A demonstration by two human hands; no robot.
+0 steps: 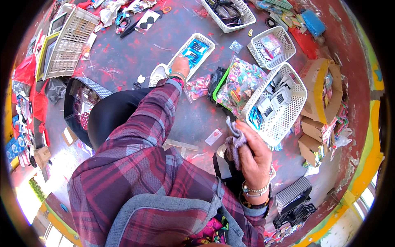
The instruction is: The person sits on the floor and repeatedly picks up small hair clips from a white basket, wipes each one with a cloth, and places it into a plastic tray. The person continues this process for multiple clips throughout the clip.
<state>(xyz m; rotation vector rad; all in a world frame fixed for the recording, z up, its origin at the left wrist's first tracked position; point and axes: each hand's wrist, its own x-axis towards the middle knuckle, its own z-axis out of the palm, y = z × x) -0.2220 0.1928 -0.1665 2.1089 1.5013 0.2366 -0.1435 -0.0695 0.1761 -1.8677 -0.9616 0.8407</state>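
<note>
My right hand [254,153] is closed around a crumpled greyish-purple cloth [235,140], pinched between thumb and fingers. Stretched far forward, my left hand [180,66] is at the near left side of a small white plastic basket [211,46]. Its fingers are mostly hidden, so I cannot tell whether it grips anything. Blue packs with black pieces [195,51] lie in that basket. Close beyond my right hand stands a larger white basket [288,119] with several white-and-black packs [275,99] and blue packs [255,117] inside.
Clear bags of colourful small items [240,84] lean by the large basket. White baskets [267,64] stand beyond, one with dark items [224,12]. Cardboard boxes [314,88] line the right. A tilted beige basket [72,43] and dark bin [82,99] are left; a white shoe [158,75] is near.
</note>
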